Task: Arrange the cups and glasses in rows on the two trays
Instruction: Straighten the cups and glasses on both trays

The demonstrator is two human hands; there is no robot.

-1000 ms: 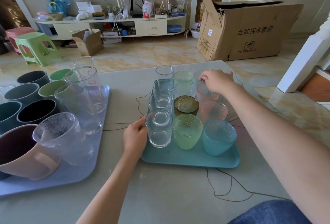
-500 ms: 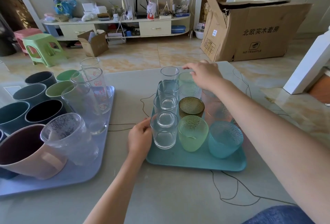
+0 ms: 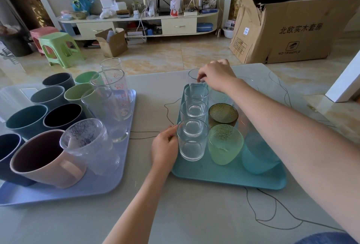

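Note:
A teal tray (image 3: 224,175) holds rows of glasses: clear ones on the left, textured green (image 3: 224,144), brown (image 3: 223,114) and blue (image 3: 257,156) ones beside them. My right hand (image 3: 216,75) reaches over the tray's far end and pinches the rim of the farthest clear glass (image 3: 192,74). My left hand (image 3: 165,146) rests at the tray's left edge, fingers touching the nearest clear glass (image 3: 191,140). A lavender tray (image 3: 109,181) on the left carries coloured cups, a pink mug (image 3: 46,160) and tall clear glasses.
The grey table (image 3: 175,214) bears dark line markings. Beyond its far edge is a tiled floor with stools (image 3: 58,47), a low cabinet (image 3: 140,23) and a large cardboard box (image 3: 292,27). A white post (image 3: 344,80) stands at the right.
My right hand moved left from the pink glasses at the tray's far right to the far clear glass. My left hand stayed at the tray's left edge.

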